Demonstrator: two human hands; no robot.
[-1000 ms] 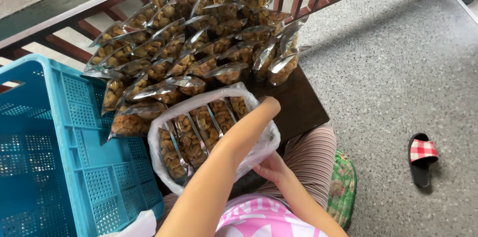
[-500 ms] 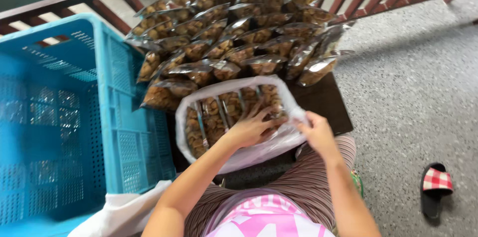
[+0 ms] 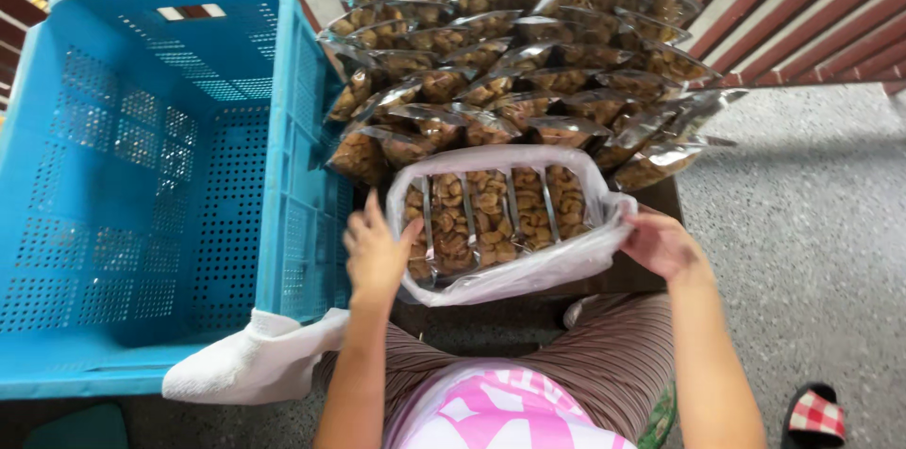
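Head view: left hand (image 3: 376, 255) and right hand (image 3: 663, 243), fingers gripping opposite edges of a clear plastic bag of snack packets (image 3: 500, 222) near the tabletop's (image 3: 665, 199) front; supporting both sides evenly seems wise.

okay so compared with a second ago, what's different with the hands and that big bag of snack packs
The left hand has come off the top of the big clear bag and now grips its left edge. The right hand, earlier low beside the lap, now holds the right edge, so both hands spread the bag's mouth. The snack packs inside, the stacked packs behind and the blue crate have stayed put.
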